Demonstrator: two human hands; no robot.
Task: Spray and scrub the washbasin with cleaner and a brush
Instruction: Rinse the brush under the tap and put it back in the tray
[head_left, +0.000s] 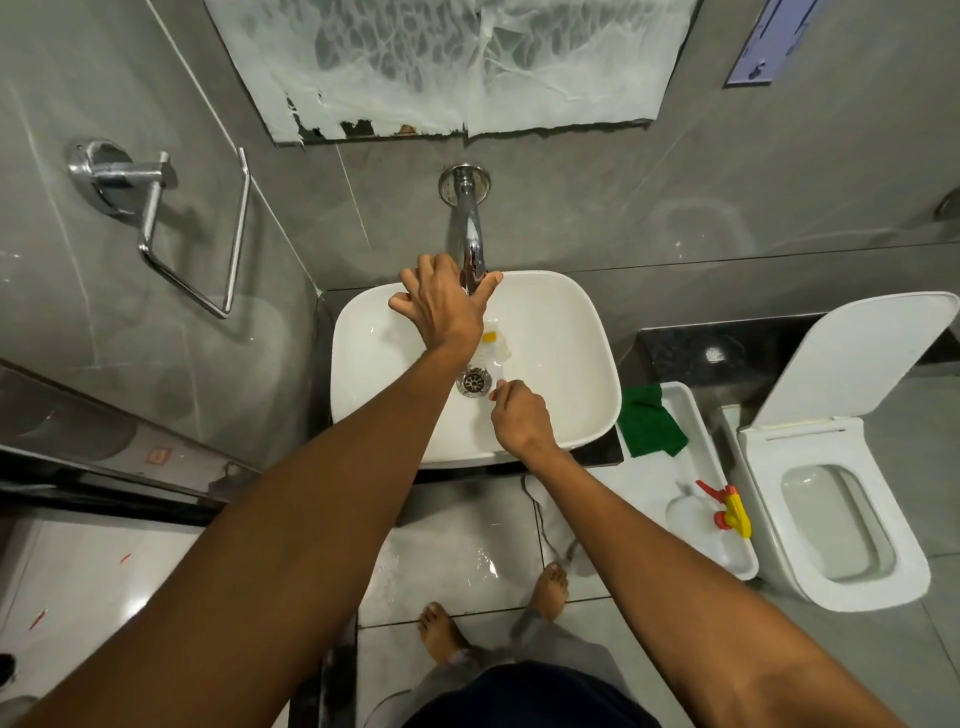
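Observation:
The white washbasin (561, 332) sits on a dark counter below a chrome wall tap (465, 218). My left hand (441, 304) reaches over the basin and wraps the tap's end, thumb on the right side and fingers on the left. My right hand (519, 415) is inside the basin near the drain (474, 382), its fingers closed on the handle of a small brush (493, 345) with a yellow part and pale bristles. The brush head lies against the basin floor just behind the drain. The spray bottle (727, 514), with its red and yellow trigger, lies in a white tray (685, 410) to the right.
A green cloth (649, 426) hangs over the tray's far end. A white toilet (831, 493) with its lid up stands at the right. A chrome towel ring (156, 223) is on the left wall. The floor by my bare feet (550, 587) is wet.

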